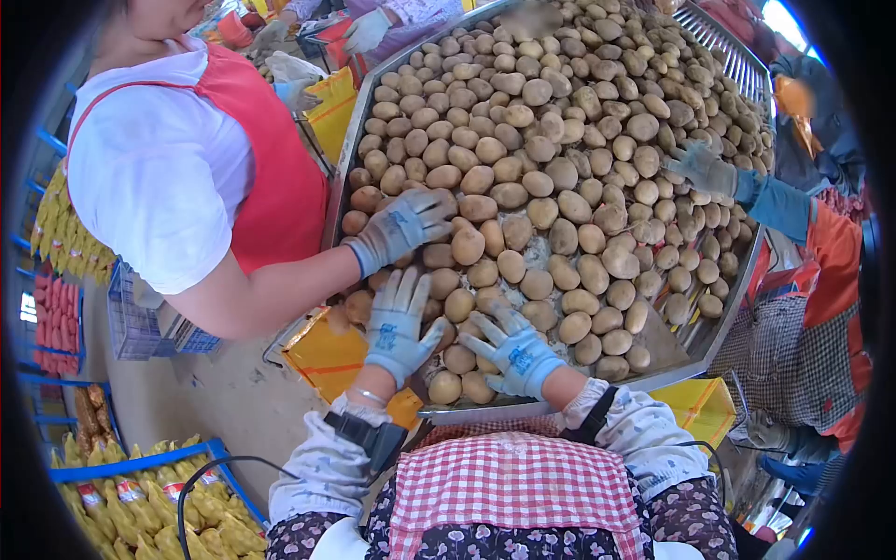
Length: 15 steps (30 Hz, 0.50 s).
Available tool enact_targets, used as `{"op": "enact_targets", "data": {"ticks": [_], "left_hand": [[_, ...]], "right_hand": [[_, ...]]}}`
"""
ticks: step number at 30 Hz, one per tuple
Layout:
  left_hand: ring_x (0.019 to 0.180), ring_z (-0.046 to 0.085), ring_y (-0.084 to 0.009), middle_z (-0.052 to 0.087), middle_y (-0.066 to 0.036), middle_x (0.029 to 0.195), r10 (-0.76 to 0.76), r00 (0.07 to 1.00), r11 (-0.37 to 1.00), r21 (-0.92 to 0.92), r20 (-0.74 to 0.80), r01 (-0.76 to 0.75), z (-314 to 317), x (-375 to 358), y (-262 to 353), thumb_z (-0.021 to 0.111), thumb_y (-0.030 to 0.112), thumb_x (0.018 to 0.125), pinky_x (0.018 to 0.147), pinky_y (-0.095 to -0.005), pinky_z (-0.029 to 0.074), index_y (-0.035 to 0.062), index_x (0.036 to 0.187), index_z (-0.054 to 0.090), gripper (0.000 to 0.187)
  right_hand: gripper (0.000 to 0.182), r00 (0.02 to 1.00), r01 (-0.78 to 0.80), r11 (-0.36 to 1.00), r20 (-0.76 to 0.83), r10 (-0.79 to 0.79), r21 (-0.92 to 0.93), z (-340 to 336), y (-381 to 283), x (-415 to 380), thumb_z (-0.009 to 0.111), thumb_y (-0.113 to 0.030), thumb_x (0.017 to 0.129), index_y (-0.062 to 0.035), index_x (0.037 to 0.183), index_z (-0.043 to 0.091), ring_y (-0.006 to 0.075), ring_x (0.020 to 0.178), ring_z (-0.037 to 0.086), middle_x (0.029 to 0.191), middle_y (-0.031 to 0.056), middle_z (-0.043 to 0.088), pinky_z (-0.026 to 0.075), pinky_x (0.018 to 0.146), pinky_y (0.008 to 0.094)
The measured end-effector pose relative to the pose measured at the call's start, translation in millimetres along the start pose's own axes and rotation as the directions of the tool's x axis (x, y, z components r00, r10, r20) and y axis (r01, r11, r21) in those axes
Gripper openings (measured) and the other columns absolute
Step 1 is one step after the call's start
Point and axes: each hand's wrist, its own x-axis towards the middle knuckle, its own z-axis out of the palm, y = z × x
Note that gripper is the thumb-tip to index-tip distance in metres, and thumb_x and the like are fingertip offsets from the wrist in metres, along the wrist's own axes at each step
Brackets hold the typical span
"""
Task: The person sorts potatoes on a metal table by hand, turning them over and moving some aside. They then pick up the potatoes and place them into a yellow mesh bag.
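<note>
Potatoes [561, 174] cover a metal-rimmed sorting table [723, 322] in front of me. My left hand [401, 327], in a light blue work glove, lies on potatoes at the table's near left corner with its fingers spread. To its right, my right hand [518, 355], gloved alike, rests on potatoes close to the near rim, fingers also apart. Neither hand is closed round a potato. Several potatoes lie between the two hands, and the ones beneath my palms are hidden.
A person in a red apron [271, 159] stands at the left, their gloved hand [401, 229] on potatoes near mine. Another gloved hand [705, 170] reaches in from the right. Yellow bags [327, 355] hang at the table's edge. A blue-framed rack [140, 462] holds filled yellow bags.
</note>
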Motion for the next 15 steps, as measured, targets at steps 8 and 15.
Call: {"op": "enact_targets", "data": {"ticks": [8, 15], "left_hand": [[0.136, 0.026, -0.0386, 0.032, -0.022, 0.145, -0.007, 0.972, 1.0, 0.0, 0.236, 0.007, -3, -33, -6, 0.061, 0.038, 0.08, 0.113, -0.0494, 0.018, 0.004, 0.144, 0.028, 0.08], [0.135, 0.03, -0.038, 0.037, -0.018, 0.144, 0.068, 0.998, 0.998, 0.016, 0.012, -0.069, 23, -1, 18, 0.059, 0.034, 0.082, 0.113, -0.0479, 0.02, 0.0052, 0.138, 0.04, 0.065]], "right_hand": [[0.07, 0.991, -0.113, 0.989, -0.067, 0.12, 0.091, 5, 5, -44, 0.07, -0.042, 0.075, -0.0202, 0.137, 0.045, 0.0422, 0.137, 0.023, 0.149, 0.0205, 0.024, 0.026, 0.108, 0.0558], [0.055, 0.965, 0.222, 0.97, -0.164, -0.205, 0.099, 18, -1, 12, 0.068, -0.034, 0.074, -0.0186, 0.126, 0.055, 0.0413, 0.13, 0.035, 0.139, 0.0189, 0.039, 0.032, 0.104, 0.0536]]}}
